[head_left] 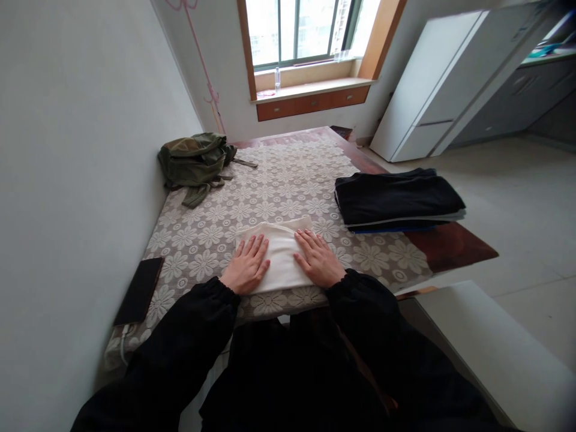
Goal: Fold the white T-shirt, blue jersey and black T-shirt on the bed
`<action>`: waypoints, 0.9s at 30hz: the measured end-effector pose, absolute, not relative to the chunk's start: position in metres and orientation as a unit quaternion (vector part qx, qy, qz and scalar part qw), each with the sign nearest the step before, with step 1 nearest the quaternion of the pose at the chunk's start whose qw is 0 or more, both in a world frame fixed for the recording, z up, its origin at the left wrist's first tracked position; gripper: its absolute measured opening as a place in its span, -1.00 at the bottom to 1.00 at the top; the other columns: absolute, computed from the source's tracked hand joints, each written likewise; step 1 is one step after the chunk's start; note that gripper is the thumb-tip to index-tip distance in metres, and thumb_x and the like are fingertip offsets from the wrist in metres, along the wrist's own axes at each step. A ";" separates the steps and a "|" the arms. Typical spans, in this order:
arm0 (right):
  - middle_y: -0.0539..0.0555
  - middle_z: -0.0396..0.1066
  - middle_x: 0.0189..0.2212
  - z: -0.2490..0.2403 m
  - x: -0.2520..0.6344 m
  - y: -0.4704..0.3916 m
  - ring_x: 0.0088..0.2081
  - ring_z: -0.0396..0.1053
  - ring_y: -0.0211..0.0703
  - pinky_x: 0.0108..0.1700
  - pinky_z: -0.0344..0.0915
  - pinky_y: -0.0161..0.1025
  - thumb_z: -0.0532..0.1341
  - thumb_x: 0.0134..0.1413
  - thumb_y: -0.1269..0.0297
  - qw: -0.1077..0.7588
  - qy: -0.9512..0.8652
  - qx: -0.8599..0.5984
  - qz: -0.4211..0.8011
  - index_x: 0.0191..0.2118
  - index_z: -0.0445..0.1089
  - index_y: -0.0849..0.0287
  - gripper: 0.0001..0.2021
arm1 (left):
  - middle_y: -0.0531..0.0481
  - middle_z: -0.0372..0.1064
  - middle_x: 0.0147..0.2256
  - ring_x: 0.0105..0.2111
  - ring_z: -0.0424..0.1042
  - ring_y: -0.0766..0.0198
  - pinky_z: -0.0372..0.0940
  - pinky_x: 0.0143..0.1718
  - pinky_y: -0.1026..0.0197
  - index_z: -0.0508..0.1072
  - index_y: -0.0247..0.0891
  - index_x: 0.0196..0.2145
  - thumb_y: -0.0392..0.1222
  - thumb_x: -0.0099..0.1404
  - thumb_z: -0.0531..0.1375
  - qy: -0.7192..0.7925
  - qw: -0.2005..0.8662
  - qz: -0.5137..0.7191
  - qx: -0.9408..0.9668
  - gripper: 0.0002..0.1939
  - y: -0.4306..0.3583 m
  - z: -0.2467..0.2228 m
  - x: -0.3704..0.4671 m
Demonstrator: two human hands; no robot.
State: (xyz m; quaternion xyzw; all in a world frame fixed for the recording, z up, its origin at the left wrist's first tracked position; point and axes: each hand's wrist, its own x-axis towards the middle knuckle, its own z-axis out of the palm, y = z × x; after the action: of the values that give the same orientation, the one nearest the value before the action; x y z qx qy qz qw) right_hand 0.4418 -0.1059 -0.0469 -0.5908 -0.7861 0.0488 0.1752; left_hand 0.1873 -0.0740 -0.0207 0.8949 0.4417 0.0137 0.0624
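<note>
A white folded cloth (281,258), perhaps a garment, lies flat on the lace tablecloth (270,198) close to my body. My left hand (247,264) rests palm down on its left side, fingers stretched forward. On its right side my right hand (320,259) lies flat too, fingers pointing up and to the left. Both hands are open and press on the fabric without gripping it. A smooth strip of the cloth shows between them, and a raised fold runs along its far edge. The parts beneath my palms are hidden.
Right of the cloth sits a stack of folded dark clothes (398,195). An olive backpack (193,159) leans by the left wall. A tablet-like black device (139,291) with a white cable (123,343) lies at the left edge. Beyond stand a window (306,30) and a fridge (432,78).
</note>
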 end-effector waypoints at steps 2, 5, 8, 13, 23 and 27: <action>0.22 0.10 0.43 -0.048 0.442 -0.106 0.46 -0.04 0.08 0.46 -0.09 0.11 -0.05 0.43 0.10 0.179 -0.785 -0.591 0.050 0.43 0.10 0.31 -0.40 | -0.14 -0.18 0.49 0.49 -0.21 -0.04 -0.19 0.45 -0.22 -0.04 -0.25 0.48 0.02 0.55 -0.19 0.453 0.063 0.024 0.889 -0.36 -0.088 -0.021 0.197; 0.23 0.12 0.42 -0.049 0.442 -0.105 0.46 -0.03 0.08 0.46 -0.08 0.11 -0.05 0.43 0.11 0.183 -0.786 -0.588 0.048 0.44 0.10 0.30 -0.40 | -0.08 -0.12 0.48 0.49 -0.21 -0.07 -0.20 0.44 -0.30 -0.01 -0.17 0.48 0.03 0.54 -0.15 0.455 0.059 0.063 0.886 -0.37 -0.104 -0.025 0.223; 0.23 0.12 0.43 -0.050 0.443 -0.105 0.46 -0.03 0.08 0.45 -0.07 0.11 -0.05 0.42 0.13 0.182 -0.788 -0.587 0.042 0.43 0.11 0.30 -0.41 | -0.12 -0.06 0.47 0.48 -0.19 -0.11 -0.22 0.44 -0.32 0.02 -0.23 0.47 0.03 0.54 -0.15 0.484 0.049 0.096 0.868 -0.36 -0.113 -0.031 0.249; 0.23 0.11 0.43 -0.051 0.443 -0.105 0.46 -0.04 0.07 0.45 -0.06 0.10 -0.05 0.41 0.15 0.177 -0.787 -0.590 0.039 0.44 0.09 0.31 -0.41 | -0.18 -0.03 0.46 0.48 -0.17 -0.11 -0.19 0.45 -0.31 -0.03 -0.28 0.48 0.05 0.54 -0.17 0.504 0.042 0.116 0.855 -0.33 -0.117 -0.038 0.265; 0.20 0.09 0.44 -0.051 0.443 -0.105 0.47 -0.06 0.07 0.46 -0.08 0.09 -0.05 0.42 0.12 0.179 -0.788 -0.588 0.042 0.45 0.08 0.30 -0.40 | -0.07 -0.04 0.46 0.48 -0.13 0.03 -0.17 0.47 -0.19 0.01 -0.19 0.48 0.05 0.54 -0.16 0.498 0.017 0.090 0.862 -0.36 -0.127 -0.032 0.212; 0.20 0.10 0.44 -0.050 0.443 -0.105 0.47 -0.06 0.07 0.46 -0.06 0.10 -0.05 0.42 0.11 0.179 -0.788 -0.588 0.044 0.46 0.06 0.28 -0.39 | -0.02 -0.05 0.46 0.47 -0.13 0.03 -0.14 0.46 -0.20 0.00 -0.13 0.48 0.01 0.55 -0.15 0.510 0.009 0.087 0.855 -0.38 -0.132 -0.032 0.191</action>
State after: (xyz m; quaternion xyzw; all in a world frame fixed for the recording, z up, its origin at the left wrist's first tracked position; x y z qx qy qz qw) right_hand 0.4430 -0.1053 -0.0504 -0.5879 -0.7877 0.0443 0.1788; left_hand 0.1908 -0.1319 -0.0322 0.8554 0.5105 0.0871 0.0091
